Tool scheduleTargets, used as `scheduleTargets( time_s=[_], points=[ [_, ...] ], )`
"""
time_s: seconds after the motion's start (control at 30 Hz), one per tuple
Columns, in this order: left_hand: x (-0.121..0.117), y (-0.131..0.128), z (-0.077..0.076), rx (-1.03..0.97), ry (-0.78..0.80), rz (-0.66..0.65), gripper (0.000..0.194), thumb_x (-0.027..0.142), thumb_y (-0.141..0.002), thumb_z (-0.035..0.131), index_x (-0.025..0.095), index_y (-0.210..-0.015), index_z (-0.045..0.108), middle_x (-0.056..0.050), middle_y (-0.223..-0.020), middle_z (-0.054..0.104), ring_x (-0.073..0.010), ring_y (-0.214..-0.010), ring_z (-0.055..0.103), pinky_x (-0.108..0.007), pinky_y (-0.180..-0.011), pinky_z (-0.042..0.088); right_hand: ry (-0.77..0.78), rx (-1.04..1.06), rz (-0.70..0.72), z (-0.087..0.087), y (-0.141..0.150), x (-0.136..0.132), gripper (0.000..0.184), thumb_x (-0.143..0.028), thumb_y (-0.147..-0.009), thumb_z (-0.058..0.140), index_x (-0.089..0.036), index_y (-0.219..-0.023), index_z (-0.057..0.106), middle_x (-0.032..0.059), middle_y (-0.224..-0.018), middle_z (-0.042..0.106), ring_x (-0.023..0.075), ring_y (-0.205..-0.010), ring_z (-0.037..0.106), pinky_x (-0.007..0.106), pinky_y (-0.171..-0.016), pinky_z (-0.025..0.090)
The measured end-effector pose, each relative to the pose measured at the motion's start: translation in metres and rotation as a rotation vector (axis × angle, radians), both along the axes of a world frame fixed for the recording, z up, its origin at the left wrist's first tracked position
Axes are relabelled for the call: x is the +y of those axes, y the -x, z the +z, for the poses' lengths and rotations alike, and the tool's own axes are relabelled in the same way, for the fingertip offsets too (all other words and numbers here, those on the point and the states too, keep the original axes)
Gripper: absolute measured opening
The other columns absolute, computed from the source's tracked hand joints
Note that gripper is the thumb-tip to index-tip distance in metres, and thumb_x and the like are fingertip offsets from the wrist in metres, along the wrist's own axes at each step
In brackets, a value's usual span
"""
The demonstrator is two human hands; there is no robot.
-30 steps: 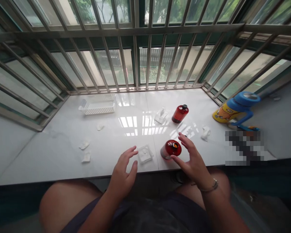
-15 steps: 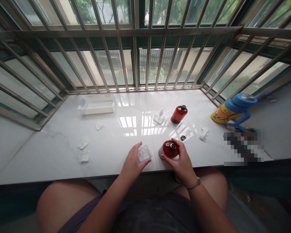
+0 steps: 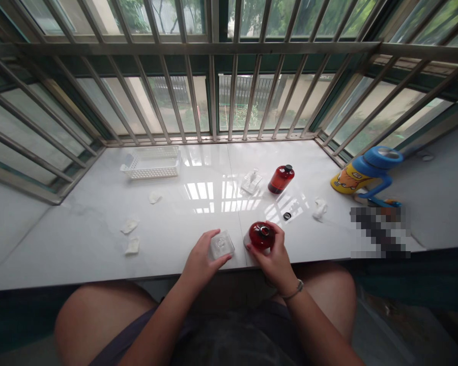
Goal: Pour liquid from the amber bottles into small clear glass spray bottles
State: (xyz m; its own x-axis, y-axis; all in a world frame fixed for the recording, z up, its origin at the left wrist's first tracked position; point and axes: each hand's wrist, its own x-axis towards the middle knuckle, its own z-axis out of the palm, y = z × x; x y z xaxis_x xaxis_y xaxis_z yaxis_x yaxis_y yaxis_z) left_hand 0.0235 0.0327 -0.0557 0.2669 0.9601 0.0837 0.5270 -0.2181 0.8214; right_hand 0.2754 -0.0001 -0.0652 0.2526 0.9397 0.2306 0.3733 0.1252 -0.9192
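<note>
My left hand (image 3: 201, 260) has its thumb and fingers around the sides of a small, clear square bottle (image 3: 222, 246) near the table's front edge. To the right, my right hand (image 3: 277, 258) grips a round-shouldered red bottle (image 3: 260, 235) whose narrow mouth is uncapped. Both bottles are upright, with a small gap between them. A black cap (image 3: 287, 216) lies on the table beyond my right hand. Farther back stands another red bottle (image 3: 281, 180) with a black cap on, partly filled with liquid. Beside it is a clear square container (image 3: 251, 182) with a stem-like top.
A white perforated basket (image 3: 150, 173) sits at the back left. Crumpled white tissues (image 3: 132, 246) lie at the left, another tissue (image 3: 319, 209) at the right. A blue-and-yellow flask (image 3: 361, 173) stands far right, near a pixelated patch. Metal bars (image 3: 229, 49) enclose the table's back.
My right hand has shifted the red bottle slightly left. The left hand and clear bottle have also moved a little left. Both grips are kept.
</note>
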Motion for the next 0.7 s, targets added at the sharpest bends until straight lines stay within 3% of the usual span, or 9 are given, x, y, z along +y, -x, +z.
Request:
scheduleTargets(
  time_s=[0.17, 0.33, 0.4, 0.57, 0.63, 0.7],
  points=[
    [-0.002, -0.001, -0.001, -0.008, -0.018, -0.017, 0.064, 0.035, -0.088, 0.087, 0.03, -0.145, 0.058, -0.009, -0.148, 0.065, -0.0307, -0.141, 0.062, -0.051, -0.123, 0.05, 0.042, 0.007, 0.027, -0.001, 0.004, 0.003, 0.085, -0.054, -0.085, 0.087, -0.027, -0.151, 0.04, 0.0175, -0.148, 0.06, 0.034, -0.129, 0.068, 0.054, -0.113, 0.057],
    [-0.003, 0.0, -0.004, -0.015, -0.034, -0.041, 0.068, 0.032, -0.089, 0.086, 0.031, -0.15, 0.055, -0.009, -0.151, 0.063, -0.0304, -0.143, 0.061, -0.051, -0.124, 0.049, 0.034, -0.006, 0.321, 0.007, -0.007, 0.002, 0.08, -0.039, -0.098, 0.072, -0.03, -0.164, 0.028, 0.016, -0.169, 0.043, 0.0327, -0.153, 0.05, 0.056, -0.128, 0.042],
    [-0.003, 0.0, -0.004, -0.019, -0.032, -0.04, 0.069, 0.032, -0.089, 0.086, 0.031, -0.15, 0.054, -0.009, -0.152, 0.063, -0.0308, -0.144, 0.06, -0.051, -0.125, 0.048, 0.04, -0.021, 0.365, 0.006, -0.011, 0.001, 0.081, -0.037, -0.1, 0.07, -0.031, -0.167, 0.024, 0.0149, -0.171, 0.041, 0.0324, -0.157, 0.045, 0.058, -0.131, 0.037],
    [-0.003, 0.0, -0.005, -0.031, -0.001, -0.033, 0.068, 0.033, -0.089, 0.086, 0.03, -0.149, 0.055, -0.01, -0.153, 0.062, -0.0314, -0.145, 0.059, -0.052, -0.126, 0.047, 0.069, -0.051, 0.151, -0.006, -0.005, 0.0, 0.087, -0.048, -0.088, 0.086, -0.03, -0.158, 0.038, 0.0156, -0.156, 0.054, 0.0348, -0.142, 0.059, 0.058, -0.123, 0.048],
    [-0.003, 0.0, -0.007, -0.044, 0.036, -0.008, 0.074, 0.034, -0.086, 0.088, 0.029, -0.151, 0.052, -0.011, -0.153, 0.062, -0.0319, -0.145, 0.06, -0.052, -0.125, 0.047, 0.045, -0.058, 0.067, -0.009, -0.001, 0.001, 0.093, -0.052, -0.079, 0.094, -0.028, -0.153, 0.043, 0.0156, -0.151, 0.055, 0.035, -0.135, 0.063, 0.057, -0.119, 0.052],
    [-0.003, 0.0, -0.01, -0.064, 0.092, 0.023, 0.086, 0.036, -0.082, 0.091, 0.028, -0.155, 0.046, -0.012, -0.153, 0.063, -0.0325, -0.143, 0.061, -0.052, -0.123, 0.048, 0.009, -0.075, 0.069, -0.006, 0.0, 0.001, 0.098, -0.052, -0.075, 0.097, -0.027, -0.153, 0.043, 0.0165, -0.153, 0.052, 0.036, -0.138, 0.06, 0.057, -0.121, 0.05]
  ],
)
